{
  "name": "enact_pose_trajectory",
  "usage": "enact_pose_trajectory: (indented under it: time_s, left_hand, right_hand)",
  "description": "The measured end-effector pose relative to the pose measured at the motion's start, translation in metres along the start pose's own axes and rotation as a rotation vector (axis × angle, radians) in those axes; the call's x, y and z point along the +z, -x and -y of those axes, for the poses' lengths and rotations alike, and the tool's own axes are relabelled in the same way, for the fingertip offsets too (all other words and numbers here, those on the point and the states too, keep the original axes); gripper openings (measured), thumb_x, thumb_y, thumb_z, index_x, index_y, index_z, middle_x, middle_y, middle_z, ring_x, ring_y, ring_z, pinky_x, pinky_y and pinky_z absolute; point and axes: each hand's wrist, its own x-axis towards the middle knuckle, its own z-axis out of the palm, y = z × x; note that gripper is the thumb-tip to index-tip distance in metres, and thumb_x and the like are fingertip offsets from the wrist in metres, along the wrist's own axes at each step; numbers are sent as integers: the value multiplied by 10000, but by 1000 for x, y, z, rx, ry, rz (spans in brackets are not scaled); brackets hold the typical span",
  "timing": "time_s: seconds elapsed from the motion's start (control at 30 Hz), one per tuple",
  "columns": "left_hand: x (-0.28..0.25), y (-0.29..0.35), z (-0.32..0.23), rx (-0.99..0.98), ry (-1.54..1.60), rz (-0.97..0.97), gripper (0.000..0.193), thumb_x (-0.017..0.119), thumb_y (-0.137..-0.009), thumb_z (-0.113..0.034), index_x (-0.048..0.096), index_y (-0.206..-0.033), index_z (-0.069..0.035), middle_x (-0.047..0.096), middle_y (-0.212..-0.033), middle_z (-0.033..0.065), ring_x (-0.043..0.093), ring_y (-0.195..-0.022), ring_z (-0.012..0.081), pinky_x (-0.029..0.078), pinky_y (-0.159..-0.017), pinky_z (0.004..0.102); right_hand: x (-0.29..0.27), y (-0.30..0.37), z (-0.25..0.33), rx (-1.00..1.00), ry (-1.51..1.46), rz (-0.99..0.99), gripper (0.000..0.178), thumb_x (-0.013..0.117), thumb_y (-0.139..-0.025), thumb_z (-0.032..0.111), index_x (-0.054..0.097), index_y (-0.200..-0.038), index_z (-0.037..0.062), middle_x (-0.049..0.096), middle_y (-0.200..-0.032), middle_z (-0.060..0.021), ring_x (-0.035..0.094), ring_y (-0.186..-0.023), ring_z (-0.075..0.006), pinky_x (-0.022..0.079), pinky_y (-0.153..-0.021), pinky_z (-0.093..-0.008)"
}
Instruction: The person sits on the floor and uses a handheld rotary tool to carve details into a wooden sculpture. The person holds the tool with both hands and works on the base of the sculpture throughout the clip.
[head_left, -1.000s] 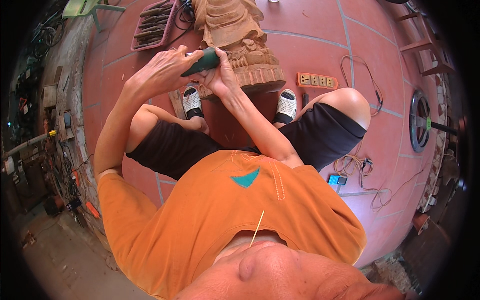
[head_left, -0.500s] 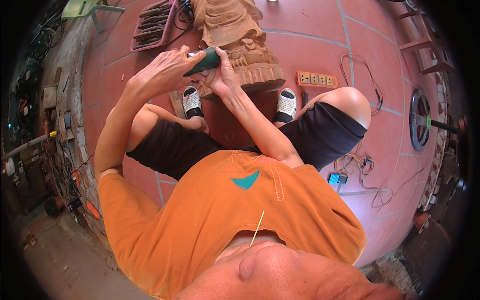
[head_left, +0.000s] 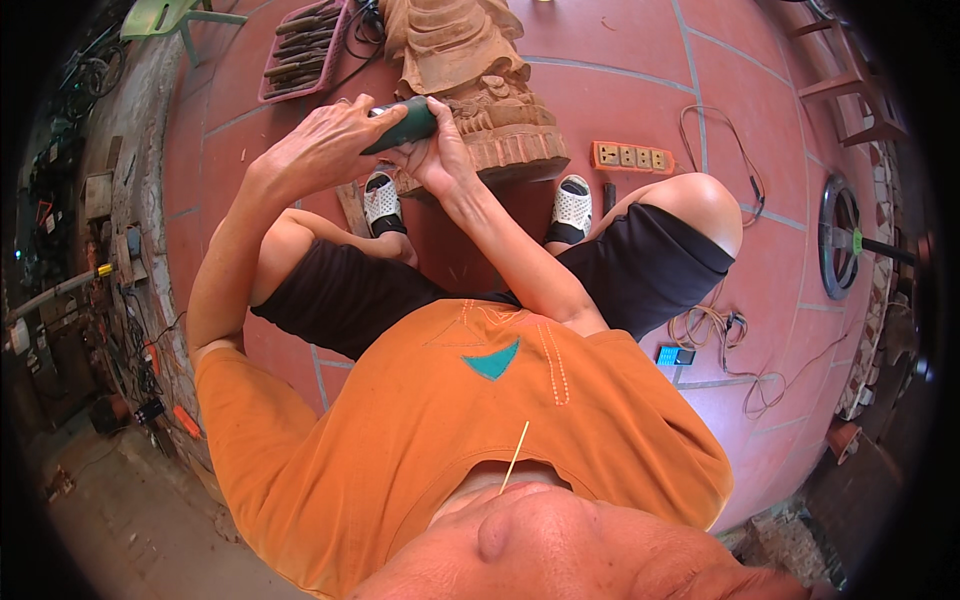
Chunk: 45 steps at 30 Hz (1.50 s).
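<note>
Both my hands are on a dark green, barrel-shaped power tool [head_left: 404, 125], held up in front of a carved wooden statue [head_left: 470, 75]. My left hand [head_left: 332, 138] is closed around its left end, where a bit of grey shows. My right hand [head_left: 440, 158] grips the right end of the barrel, thumb along its side. The tool's working end is hidden behind my fingers, so its exact kind cannot be told. Behind the hands, the statue shows draped folds and a scalloped base.
A pink basket [head_left: 309, 50] of several carving tools stands at the far left, near a green plastic stool [head_left: 165, 18]. An orange power strip [head_left: 632, 158] lies right of the statue. Cables, a blue phone [head_left: 676, 356] and a round black-rimmed wheel [head_left: 838, 238] are farther right.
The tool and both hands have shifted very slightly left. My grip looks the same.
</note>
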Motion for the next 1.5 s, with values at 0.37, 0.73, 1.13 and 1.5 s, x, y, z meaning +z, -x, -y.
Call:
enact_pose_trajectory:
  time_s: [0.37,0.73,1.13,1.5]
  left_hand:
    - [-3,2,-2,-21,4,32,686,714,-828,-146,441,-1457,-140,578,-1116,192,637,-960,362,513,-866,440]
    - [-2,3,1,-7,23,33,703,691,-796,-97,449,-1455,-134,573,-1106,195,631,-964,368,508,-876,442]
    - [-3,6,3,-10,42,15,715,693,-774,-69,448,-1442,-138,570,-1099,186,620,-979,369,506,-875,443]
    - [3,3,9,7,34,17,693,722,-806,-122,446,-1441,-139,571,-1091,177,615,-986,361,501,-886,435]
  right_hand:
    - [3,3,-2,-9,19,-44,400,585,-937,458,527,-1146,122,683,-1084,-133,718,-948,-295,626,-750,-468]
    - [4,5,-3,0,-3,-41,395,587,-941,444,522,-1146,113,681,-1067,-133,718,-947,-300,626,-747,-481]
    - [3,4,-3,9,2,-44,393,604,-933,443,520,-1145,123,672,-1076,-115,715,-951,-303,624,-745,-480]
    - [7,6,-2,-14,22,-71,431,583,-938,453,502,-1161,93,669,-1082,-139,713,-959,-314,626,-752,-500]
